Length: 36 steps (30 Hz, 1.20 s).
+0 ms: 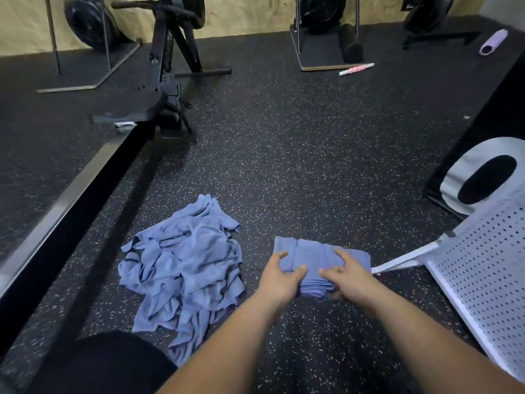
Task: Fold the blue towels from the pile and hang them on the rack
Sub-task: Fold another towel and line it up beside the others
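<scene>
A loose pile of blue towels [187,268] lies crumpled on the speckled black floor, left of centre. To its right sits a small stack of folded blue towels [314,255]. My left hand [281,275] grips the stack's left near corner, thumb on top. My right hand [348,275] holds the stack's right near side, fingers spread over the top and curled at the edge. A white perforated metal rack [480,260] stands tilted at the right, its leg reaching toward the stack.
A rowing machine rail [65,206] runs along the left. A black box with a white numeral [483,172] stands at right. A pink roller stick [356,69] and a black foam roller [352,44] lie at the back. My dark-clothed knee [99,362] is at bottom left.
</scene>
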Available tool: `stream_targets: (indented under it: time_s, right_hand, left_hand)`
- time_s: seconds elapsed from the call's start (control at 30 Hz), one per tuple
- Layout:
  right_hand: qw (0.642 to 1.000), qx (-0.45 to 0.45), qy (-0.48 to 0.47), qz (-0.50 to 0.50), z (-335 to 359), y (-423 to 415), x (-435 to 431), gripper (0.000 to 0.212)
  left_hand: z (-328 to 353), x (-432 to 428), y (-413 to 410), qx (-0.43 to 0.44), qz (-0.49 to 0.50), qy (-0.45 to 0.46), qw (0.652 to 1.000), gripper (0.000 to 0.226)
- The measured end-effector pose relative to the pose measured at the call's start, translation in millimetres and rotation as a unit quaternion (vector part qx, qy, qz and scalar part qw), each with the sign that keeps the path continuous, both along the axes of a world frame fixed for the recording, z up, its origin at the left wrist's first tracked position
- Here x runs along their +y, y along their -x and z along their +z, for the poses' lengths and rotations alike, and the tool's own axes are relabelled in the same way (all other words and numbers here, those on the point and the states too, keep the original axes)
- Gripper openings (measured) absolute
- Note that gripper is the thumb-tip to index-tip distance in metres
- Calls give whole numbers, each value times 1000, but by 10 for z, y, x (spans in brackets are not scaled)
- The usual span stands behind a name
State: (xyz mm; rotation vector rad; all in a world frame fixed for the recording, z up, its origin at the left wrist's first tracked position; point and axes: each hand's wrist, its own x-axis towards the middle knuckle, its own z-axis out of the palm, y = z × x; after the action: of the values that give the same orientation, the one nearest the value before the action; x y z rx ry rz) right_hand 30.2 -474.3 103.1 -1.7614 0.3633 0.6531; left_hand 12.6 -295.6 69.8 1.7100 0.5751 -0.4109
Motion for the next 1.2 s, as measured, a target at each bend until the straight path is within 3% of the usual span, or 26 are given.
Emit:
stream_targets:
  time_s: [0.13,0.23,0.4,0.7,0.87,1.2]
  right_hand:
    - [999,-10,47,-7,-501,9,-8,78]
    - [995,-63,76,3,-819,-45,47,55]
    - [988,-107,101,34,-1047,-227,363,35]
    - [970,-89,120,190,-1575,-771,856,56]
    - [936,-146,192,258,-1756,-1055,1055,58]
    - [810,-180,331,450,-2077,-1220,984,68]
  left_hand:
    - [-158,7,137,12,-50,52,997,52]
    - [-382,82,78,15,-42,49,998,52]
    - [-656,266,-154,-11,-11,21,1000,52]
    - [-1234,764,-644,-37,52,-36,997,53]
    - [-1500,1024,-972,-39,39,-78,995,56]
    - [-2048,1107,-1354,4,-33,-123,992,64]
